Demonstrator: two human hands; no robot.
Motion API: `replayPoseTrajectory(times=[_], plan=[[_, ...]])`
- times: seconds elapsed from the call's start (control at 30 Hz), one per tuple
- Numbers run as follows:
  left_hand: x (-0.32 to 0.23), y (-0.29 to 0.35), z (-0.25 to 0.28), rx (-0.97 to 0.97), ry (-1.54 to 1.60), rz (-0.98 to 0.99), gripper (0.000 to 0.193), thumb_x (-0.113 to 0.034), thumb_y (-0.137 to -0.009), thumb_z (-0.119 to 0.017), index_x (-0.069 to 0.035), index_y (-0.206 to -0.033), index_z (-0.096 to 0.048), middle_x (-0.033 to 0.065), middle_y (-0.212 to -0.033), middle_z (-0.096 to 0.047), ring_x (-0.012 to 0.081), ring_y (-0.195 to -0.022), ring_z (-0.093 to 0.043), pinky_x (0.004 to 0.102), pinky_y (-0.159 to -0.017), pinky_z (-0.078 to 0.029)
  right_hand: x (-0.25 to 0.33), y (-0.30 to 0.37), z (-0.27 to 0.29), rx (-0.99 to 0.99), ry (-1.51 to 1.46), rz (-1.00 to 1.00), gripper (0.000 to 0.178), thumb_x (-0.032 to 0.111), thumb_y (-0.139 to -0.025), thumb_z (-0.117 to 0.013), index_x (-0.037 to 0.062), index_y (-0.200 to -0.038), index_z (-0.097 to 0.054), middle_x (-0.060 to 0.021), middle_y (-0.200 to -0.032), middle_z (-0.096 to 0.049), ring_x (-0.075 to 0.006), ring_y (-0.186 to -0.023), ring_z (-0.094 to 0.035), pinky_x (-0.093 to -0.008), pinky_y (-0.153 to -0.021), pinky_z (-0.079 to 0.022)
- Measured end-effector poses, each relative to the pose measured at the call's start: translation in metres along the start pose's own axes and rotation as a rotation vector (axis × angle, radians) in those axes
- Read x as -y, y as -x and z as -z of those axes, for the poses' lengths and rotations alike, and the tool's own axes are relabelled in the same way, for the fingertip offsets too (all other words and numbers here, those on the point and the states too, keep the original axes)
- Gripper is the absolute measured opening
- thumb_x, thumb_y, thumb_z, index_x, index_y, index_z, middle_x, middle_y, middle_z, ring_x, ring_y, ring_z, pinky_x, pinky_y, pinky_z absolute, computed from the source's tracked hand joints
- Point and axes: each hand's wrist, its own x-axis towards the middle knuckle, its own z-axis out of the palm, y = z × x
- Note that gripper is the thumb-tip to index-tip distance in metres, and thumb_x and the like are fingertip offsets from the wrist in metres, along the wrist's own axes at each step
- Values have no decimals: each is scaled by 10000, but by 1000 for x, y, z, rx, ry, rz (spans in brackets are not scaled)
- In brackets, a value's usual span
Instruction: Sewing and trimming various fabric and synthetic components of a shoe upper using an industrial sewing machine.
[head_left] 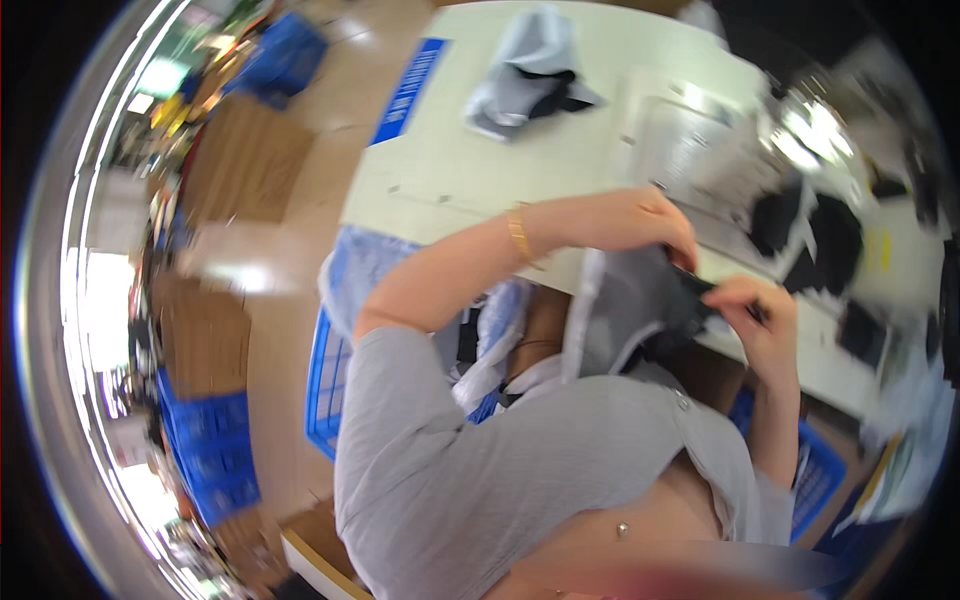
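A piece of grey and black cloth (630,300) with a white edge hangs between my hands, in front of my chest at the table's near edge. My left hand (640,222), with a gold-coloured bracelet at the wrist, reaches across and pinches the cloth's upper edge. My right hand (755,312) has its thumb and fingers closed on the black part (690,300) of the same cloth. Its lower end drops toward my lap. Motion blur hides the exact fingertip contact.
On the white table (430,190) lies another white, grey and black cloth piece (530,75). A machine with a shiny flat plate (690,150) stands right, near black pieces (825,240). Blue baskets (325,390) (818,480) flank me. Cardboard boxes (245,160) stand left.
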Motion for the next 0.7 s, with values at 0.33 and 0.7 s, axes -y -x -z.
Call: replayPoseTrajectory(times=[0.33, 0.7], plan=[[-37, -17, -8, 154, -548, -178, 64, -79, -850, -694, -18, -868, -691, 34, -751, -636, 149, -696, -541, 299, -784, -415, 8, -3, 9, 55, 12, 145, 174, -52, -809, -614, 32, -932, -704, -65, -869, -702, -196, -798, -666, -286, -694, -512], [-47, -22, -24, 13, -502, 36, 82, -64, -802, -737, -26, -789, -666, 12, -694, -611, 107, -653, -525, 254, -627, -422, 20, -21, 27, 51, 144, -42, 240, 199, -913, -648, -35, -885, -695, -114, -643, -627, -144, -539, -558, -292, -522, -440]])
